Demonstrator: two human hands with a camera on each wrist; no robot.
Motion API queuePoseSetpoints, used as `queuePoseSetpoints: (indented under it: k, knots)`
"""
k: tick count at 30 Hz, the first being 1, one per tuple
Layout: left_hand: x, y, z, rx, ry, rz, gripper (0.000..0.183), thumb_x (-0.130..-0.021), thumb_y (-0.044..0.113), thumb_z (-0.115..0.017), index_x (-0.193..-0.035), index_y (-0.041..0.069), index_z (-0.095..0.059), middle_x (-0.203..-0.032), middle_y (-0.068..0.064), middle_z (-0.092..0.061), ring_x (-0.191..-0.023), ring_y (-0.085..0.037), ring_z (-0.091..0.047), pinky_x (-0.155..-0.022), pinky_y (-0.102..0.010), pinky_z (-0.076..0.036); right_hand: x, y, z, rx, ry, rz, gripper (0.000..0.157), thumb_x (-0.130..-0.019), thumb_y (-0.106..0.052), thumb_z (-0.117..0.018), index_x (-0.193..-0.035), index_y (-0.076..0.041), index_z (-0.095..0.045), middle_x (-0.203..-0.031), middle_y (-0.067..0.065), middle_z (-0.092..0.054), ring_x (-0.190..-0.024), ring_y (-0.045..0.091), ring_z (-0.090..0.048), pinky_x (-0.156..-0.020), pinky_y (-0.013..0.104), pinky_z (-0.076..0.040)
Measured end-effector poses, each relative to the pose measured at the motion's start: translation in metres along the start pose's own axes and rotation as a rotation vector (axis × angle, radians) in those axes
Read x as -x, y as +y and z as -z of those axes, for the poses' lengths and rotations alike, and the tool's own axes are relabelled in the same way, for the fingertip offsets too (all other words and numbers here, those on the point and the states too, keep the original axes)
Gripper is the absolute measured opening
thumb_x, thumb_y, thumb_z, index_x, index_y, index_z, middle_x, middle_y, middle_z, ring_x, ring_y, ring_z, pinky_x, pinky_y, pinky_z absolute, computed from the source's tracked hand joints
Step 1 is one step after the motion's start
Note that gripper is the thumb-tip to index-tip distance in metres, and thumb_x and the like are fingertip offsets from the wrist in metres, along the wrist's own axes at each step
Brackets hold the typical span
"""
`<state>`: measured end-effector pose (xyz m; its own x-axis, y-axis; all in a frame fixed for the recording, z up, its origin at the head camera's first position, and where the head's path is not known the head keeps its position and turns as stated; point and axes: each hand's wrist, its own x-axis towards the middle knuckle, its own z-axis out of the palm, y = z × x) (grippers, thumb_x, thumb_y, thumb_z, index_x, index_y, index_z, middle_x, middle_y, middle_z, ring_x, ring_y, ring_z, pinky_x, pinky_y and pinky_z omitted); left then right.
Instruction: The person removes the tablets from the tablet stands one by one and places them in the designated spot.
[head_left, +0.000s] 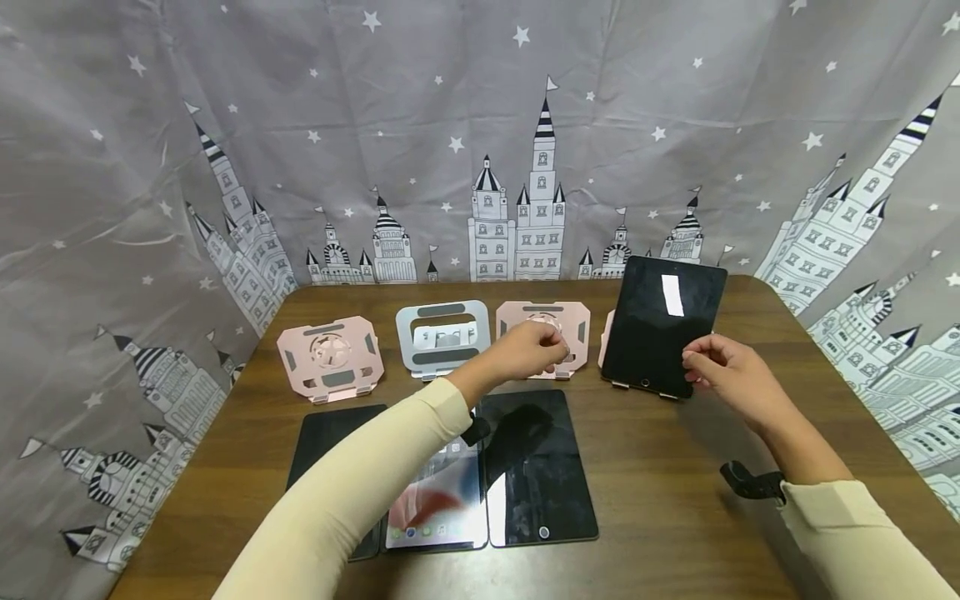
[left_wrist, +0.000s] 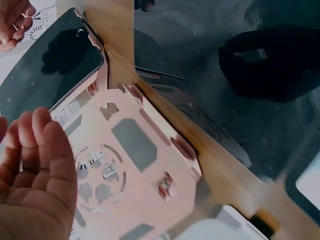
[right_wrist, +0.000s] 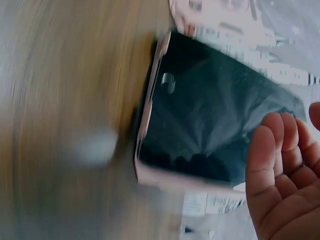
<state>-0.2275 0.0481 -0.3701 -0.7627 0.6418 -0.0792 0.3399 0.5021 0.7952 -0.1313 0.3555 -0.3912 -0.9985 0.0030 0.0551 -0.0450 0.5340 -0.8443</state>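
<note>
A black tablet (head_left: 660, 333) leans upright on a pink stand (head_left: 606, 335), which it mostly hides, at the back right. My right hand (head_left: 731, 379) is beside the tablet's right edge, fingers loosely bent; in the right wrist view that hand (right_wrist: 290, 175) holds nothing. My left hand (head_left: 525, 350) hovers before another pink stand (head_left: 510, 315). Seen from the left wrist, its relaxed fingers (left_wrist: 60, 150) are empty beside that stand (left_wrist: 150, 200). Below it on the table lies a dark tablet (head_left: 547, 475), screen up.
Further left stand a light blue stand (head_left: 408, 333) and a pink stand (head_left: 296, 358). A tablet with a lit screen (head_left: 442, 508) and another dark tablet (head_left: 322, 433) lie flat, partly behind my left sleeve. A grey castle-print curtain (head_left: 450, 108) hangs behind the wooden table (head_left: 660, 517).
</note>
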Motion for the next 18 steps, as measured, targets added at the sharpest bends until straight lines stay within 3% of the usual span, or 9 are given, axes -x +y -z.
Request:
queuePoseSetpoints:
  k: [7,11,18]
  knots:
    - [-0.024,0.007,-0.015,-0.047,0.104,-0.043,0.015,-0.097,0.02,-0.058,-0.088,0.012,-0.067,-0.08,0.003,-0.06,-0.072,-0.01,-0.054,-0.065,-0.022,-0.044,-0.006,0.015,0.022,0.0,0.115,-0.019,0.033,-0.105,-0.018,-0.049,-0.116,0.013,-0.051,-0.086,0.004,-0.062,-0.074,0.009,-0.063,-0.063,0.023,-0.056]
    - [-0.037,0.013,-0.022,-0.039,0.191,-0.026,0.015,-0.098,0.022,-0.058,-0.094,0.013,-0.069,-0.087,0.006,-0.061,-0.08,-0.01,-0.055,-0.072,-0.023,-0.045,-0.015,0.017,0.025,0.071,0.182,-0.029,0.032,-0.104,-0.019,-0.05,-0.114,0.01,-0.053,-0.085,0.002,-0.062,-0.071,0.003,-0.061,-0.062,0.02,-0.054]
    - [-0.06,0.039,-0.035,0.028,0.34,-0.024,0.012,-0.098,0.021,-0.061,-0.098,0.013,-0.07,-0.088,0.005,-0.063,-0.08,-0.01,-0.056,-0.069,-0.021,-0.045,-0.033,0.009,0.036,0.074,0.263,-0.035,0.03,-0.103,-0.019,-0.05,-0.114,0.009,-0.053,-0.086,0.001,-0.062,-0.073,-0.001,-0.06,-0.062,0.016,-0.053]
